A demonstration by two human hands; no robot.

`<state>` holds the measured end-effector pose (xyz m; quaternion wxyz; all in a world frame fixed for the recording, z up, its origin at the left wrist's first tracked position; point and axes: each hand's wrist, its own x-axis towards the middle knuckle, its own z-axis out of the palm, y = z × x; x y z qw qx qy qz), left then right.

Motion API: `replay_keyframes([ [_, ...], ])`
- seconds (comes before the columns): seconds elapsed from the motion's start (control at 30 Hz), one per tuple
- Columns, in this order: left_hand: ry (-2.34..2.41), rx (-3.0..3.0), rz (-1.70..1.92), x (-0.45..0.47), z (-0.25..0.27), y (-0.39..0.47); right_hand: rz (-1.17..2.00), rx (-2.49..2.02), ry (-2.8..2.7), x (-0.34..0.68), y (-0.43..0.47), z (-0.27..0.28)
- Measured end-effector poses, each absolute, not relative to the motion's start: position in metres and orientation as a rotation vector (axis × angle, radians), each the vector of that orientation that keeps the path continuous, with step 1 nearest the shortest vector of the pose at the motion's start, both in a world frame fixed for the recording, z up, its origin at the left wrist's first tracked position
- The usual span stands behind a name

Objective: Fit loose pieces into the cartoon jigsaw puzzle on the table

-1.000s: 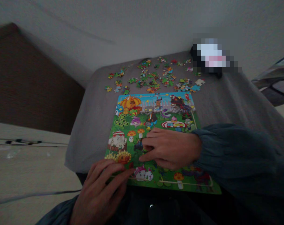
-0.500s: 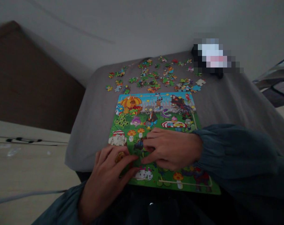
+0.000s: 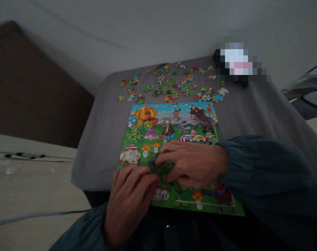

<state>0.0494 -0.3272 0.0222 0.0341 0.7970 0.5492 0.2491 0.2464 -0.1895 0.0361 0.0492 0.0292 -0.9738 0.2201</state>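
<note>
cartoon-covered puzzle (image 3: 174, 130), blue at top, mostly green; left fingers (image 3: 145, 184) and right fingers (image 3: 171, 157) curl over it, hold unclear.

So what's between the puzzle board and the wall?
In the head view, loose puzzle pieces lie scattered there on grey cloth, with a dark, blurred-out object towards the right.

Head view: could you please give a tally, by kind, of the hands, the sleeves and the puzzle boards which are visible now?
Hands: 2 (left hand, right hand)
Sleeves: 2 (left sleeve, right sleeve)
Puzzle board: 1
Total: 5
</note>
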Motion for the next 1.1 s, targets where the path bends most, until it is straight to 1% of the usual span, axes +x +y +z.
replay_keyframes([
  [0.07,1.522,2.483,0.789,0.052,0.023,-0.34,0.681,0.099,-2.976,0.247,-0.189,0.036],
  [0.2,1.266,2.632,0.645,0.05,0.022,-0.358,0.684,0.076,-3.011,0.247,-0.188,0.036],
  [0.3,1.294,2.68,0.563,0.045,0.02,-0.36,0.677,0.075,-3.026,0.247,-0.188,0.036],
  [0.57,1.363,2.718,0.573,0.031,0.03,-0.355,0.671,0.074,-3.012,0.248,-0.187,0.035],
  [0.87,1.218,2.726,0.581,0.034,0.027,-0.355,0.666,0.154,-3.032,0.243,-0.189,0.035],
  [1.1,1.175,2.754,0.542,0.035,0.026,-0.355,0.674,0.102,-2.993,0.238,-0.19,0.029],
])
